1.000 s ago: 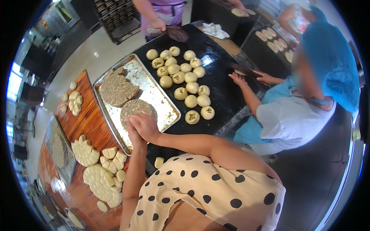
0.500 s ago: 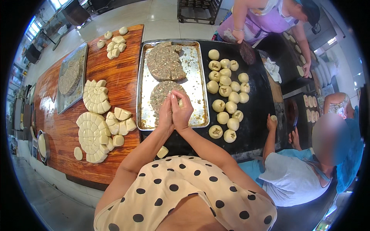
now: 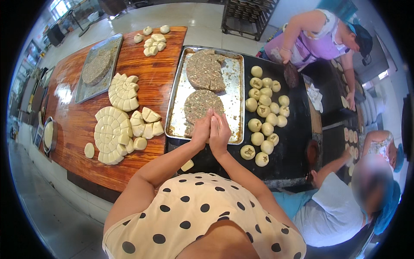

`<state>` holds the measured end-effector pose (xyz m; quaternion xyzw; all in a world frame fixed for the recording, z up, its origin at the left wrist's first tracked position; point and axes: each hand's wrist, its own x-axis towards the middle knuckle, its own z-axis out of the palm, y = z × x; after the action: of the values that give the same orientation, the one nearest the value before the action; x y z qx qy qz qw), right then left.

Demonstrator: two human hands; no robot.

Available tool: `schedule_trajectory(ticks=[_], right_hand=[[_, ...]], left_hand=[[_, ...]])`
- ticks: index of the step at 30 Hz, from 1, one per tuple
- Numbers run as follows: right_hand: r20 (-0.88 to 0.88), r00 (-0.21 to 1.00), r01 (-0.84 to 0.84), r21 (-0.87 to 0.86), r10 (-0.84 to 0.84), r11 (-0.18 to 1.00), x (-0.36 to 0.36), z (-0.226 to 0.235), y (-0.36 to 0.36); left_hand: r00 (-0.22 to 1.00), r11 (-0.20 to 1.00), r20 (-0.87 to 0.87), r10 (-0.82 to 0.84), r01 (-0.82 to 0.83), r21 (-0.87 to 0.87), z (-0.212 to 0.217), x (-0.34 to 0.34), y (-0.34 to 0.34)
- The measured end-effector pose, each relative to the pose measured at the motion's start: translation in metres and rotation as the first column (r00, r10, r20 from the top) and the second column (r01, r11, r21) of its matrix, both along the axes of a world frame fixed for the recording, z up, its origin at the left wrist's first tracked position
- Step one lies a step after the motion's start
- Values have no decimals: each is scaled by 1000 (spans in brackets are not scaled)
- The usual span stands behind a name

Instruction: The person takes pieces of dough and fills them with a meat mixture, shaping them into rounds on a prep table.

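Cupping both hands beside the near mound of flecked filling

Head view: the left hand [image 3: 201, 131] and the right hand [image 3: 221, 133] meet palm to palm over the lower end of a metal tray [image 3: 233, 82], fingers pointing away from the body. The grip is closed in on itself, hand against hand; the space between is hidden, so I cannot tell whether any dough sits inside. The near filling mound [image 3: 202, 103] lies on the tray, ahead of the fingertips and a little to their left, its lower right part overlapped by the hands; the left hand is nearer. Whether skin touches filling cannot be made out. The mound is roughly round, without a marked long axis, while the tray's long sides run away from the body.

A second filling mound [image 3: 202, 71] lies just beyond, ragged on its right. Both look coarse, moist and dense, grey-brown with pale flecks. The bare metal shows brownish, greasy-looking stains.

To the right, on a glossy black bench [image 3: 297, 138], pale dough balls [image 3: 271, 119] stand clustered, smooth and rounded, some puckered on top. To the left, a reddish-brown wooden bench [image 3: 73, 125] carries a scored dough disc [image 3: 110, 134], divided into soft blocks. A loose dough piece [image 3: 187, 165] lies beside the left forearm [image 3: 170, 163].
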<state>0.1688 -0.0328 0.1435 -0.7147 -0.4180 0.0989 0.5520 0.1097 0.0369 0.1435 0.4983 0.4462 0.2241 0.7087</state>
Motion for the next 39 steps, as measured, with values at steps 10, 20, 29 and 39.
schedule_trajectory(ticks=[10,20,29,39], right_hand=[[-677,719,167,386,155,907,0,40,7],[-162,987,34,303,17,952,-22,23,-3],[-676,722,102,316,148,943,6,47,-18],[-93,986,161,302,-139,939,-13,21,-25]], left_hand=[[846,919,512,146,76,-388,39,-8,-4],[927,993,362,102,-118,22,13,-18,-21],[929,963,368,-29,124,-237,57,-2,-16],[959,987,244,147,-158,26,18,-1,-57]])
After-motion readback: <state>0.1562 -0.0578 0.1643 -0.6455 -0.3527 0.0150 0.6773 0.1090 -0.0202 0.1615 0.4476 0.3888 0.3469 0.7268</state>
